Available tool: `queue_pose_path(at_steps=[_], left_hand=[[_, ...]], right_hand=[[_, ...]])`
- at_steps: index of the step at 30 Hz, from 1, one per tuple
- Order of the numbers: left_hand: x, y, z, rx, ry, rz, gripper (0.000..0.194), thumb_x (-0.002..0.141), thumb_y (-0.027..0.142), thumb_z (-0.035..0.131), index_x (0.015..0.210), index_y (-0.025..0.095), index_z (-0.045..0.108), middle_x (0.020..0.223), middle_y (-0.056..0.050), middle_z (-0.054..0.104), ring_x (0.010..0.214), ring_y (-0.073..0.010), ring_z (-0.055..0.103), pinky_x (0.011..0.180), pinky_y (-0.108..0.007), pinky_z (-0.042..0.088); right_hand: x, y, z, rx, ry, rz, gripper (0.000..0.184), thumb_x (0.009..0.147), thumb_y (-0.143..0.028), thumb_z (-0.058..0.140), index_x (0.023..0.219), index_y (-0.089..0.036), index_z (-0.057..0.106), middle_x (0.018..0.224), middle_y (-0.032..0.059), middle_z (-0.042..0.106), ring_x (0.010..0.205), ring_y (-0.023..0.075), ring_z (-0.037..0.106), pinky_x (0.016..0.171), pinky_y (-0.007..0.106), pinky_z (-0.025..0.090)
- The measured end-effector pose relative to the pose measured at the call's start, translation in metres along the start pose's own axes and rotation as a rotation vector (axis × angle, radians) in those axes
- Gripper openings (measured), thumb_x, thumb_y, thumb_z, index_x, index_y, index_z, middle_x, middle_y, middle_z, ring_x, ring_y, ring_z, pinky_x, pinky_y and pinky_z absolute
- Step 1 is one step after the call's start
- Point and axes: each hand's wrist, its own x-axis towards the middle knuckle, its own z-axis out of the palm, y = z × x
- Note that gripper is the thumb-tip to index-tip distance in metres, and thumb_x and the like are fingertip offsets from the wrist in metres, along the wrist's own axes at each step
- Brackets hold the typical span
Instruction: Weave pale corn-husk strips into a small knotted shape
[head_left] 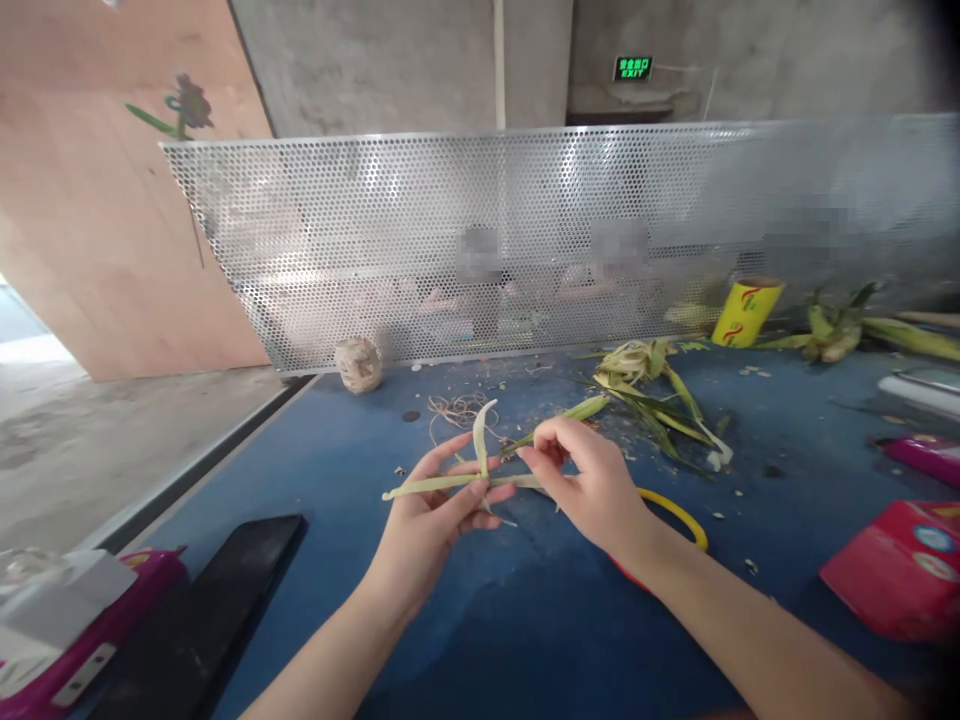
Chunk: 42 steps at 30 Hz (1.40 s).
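My left hand (442, 505) is closed around pale strips of corn husk (439, 484) that cross between its thumb and fingers. One strip stands up and curls at its tip; another lies sideways across the fingers. To its right, my right hand (581, 475) has thumb and index finger pinched together at a green husk strip (589, 407), which passes behind the fingers. The pale sideways strip runs toward this hand, its far end hidden. Beyond the hands lies a tangle of thin string (461, 410). A yellow curved handle (686, 520) shows partly behind my right forearm.
A perforated metal screen (390, 220) borders the blue table (495, 640). Corn husks (637, 365), a yellow roll (746, 312) and a twine ball (358, 364) stand along the back. A red box (896, 570) is right; a black phone-like slab (217, 590) and a purple power strip (97, 630) are left.
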Motion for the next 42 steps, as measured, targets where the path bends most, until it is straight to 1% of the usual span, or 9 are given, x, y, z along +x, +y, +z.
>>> queue_pose_path(at_steps=[4,7,13,18,22,26,34,39,42], left_hand=[[-0.002,0.004,0.001,0.031,-0.030,0.032,0.051,0.072,0.014,0.070,0.118,0.015,0.049,0.105,-0.013,0.069,0.076,-0.0217,0.071,0.048,-0.019,0.049],[-0.002,0.003,0.001,0.019,-0.061,0.093,0.053,0.073,0.015,0.069,0.121,0.015,0.048,0.108,-0.015,0.068,0.082,-0.0247,0.070,0.052,-0.022,0.052],[0.007,0.010,0.009,-0.101,-0.081,0.287,0.071,0.073,0.011,0.068,0.134,0.024,0.035,0.129,-0.012,0.056,0.107,-0.0264,0.060,0.086,-0.036,0.052],[0.018,0.021,0.022,-0.214,-0.162,0.199,0.059,0.080,0.010,0.057,0.134,0.018,0.036,0.120,-0.014,0.062,0.099,-0.0264,0.065,0.089,-0.039,0.050],[0.028,0.013,0.018,-0.285,-0.126,0.163,0.052,0.084,0.011,0.052,0.133,0.019,0.037,0.124,-0.013,0.060,0.103,-0.0257,0.063,0.088,-0.037,0.052],[0.032,0.000,0.006,-0.258,-0.049,0.078,0.052,0.079,0.004,0.055,0.128,0.015,0.040,0.121,-0.016,0.061,0.104,-0.0252,0.063,0.093,-0.036,0.049],[0.023,-0.002,0.009,-0.232,-0.056,0.069,0.059,0.075,0.011,0.066,0.128,0.019,0.041,0.125,-0.012,0.059,0.104,-0.0257,0.062,0.094,-0.037,0.048],[0.019,-0.003,0.008,-0.171,-0.088,0.165,0.069,0.073,0.014,0.068,0.133,0.023,0.036,0.118,-0.011,0.064,0.102,-0.0236,0.063,0.092,-0.035,0.048],[0.018,-0.009,0.007,-0.060,-0.096,0.371,0.076,0.075,0.011,0.066,0.138,0.026,0.026,0.120,-0.009,0.063,0.110,-0.0210,0.059,0.098,-0.033,0.042]], right_hand=[[-0.002,-0.001,-0.001,-0.099,-0.015,-0.272,0.005,0.085,-0.017,0.045,0.084,-0.021,0.048,0.076,0.0037,0.056,0.073,0.0167,0.051,0.069,0.030,0.042],[-0.002,0.004,0.002,-0.179,-0.024,-0.374,0.016,0.084,-0.014,0.045,0.098,-0.020,0.049,0.092,0.0087,0.059,0.088,0.0208,0.054,0.079,0.035,0.042],[0.005,0.008,-0.004,-0.104,0.150,-0.132,0.008,0.084,-0.016,0.045,0.088,-0.020,0.050,0.086,0.0065,0.058,0.084,0.0205,0.053,0.078,0.037,0.040],[0.013,0.006,-0.004,0.529,-0.210,0.280,0.023,0.091,-0.038,0.038,0.086,-0.019,0.050,0.067,0.0000,0.055,0.063,0.0129,0.054,0.057,0.025,0.042],[0.016,0.011,0.003,0.765,-0.269,0.472,0.031,0.089,-0.044,0.041,0.096,-0.017,0.053,0.075,0.0031,0.061,0.057,0.0111,0.056,0.049,0.023,0.040],[0.015,0.014,0.005,0.744,-0.183,0.480,0.027,0.086,-0.035,0.048,0.107,-0.018,0.051,0.081,0.0045,0.064,0.063,0.0124,0.059,0.050,0.023,0.042],[0.010,0.006,0.008,0.505,-0.018,0.331,0.004,0.083,-0.024,0.049,0.084,-0.020,0.050,0.071,-0.0006,0.054,0.059,0.0115,0.053,0.054,0.025,0.044],[0.001,-0.004,0.009,0.420,-0.058,0.192,0.005,0.084,-0.025,0.049,0.083,-0.022,0.047,0.075,0.0002,0.053,0.065,0.0128,0.052,0.058,0.025,0.044],[-0.003,-0.008,0.007,0.389,-0.168,0.185,0.014,0.085,-0.030,0.049,0.075,-0.020,0.047,0.067,-0.0011,0.050,0.061,0.0121,0.047,0.056,0.025,0.040]])
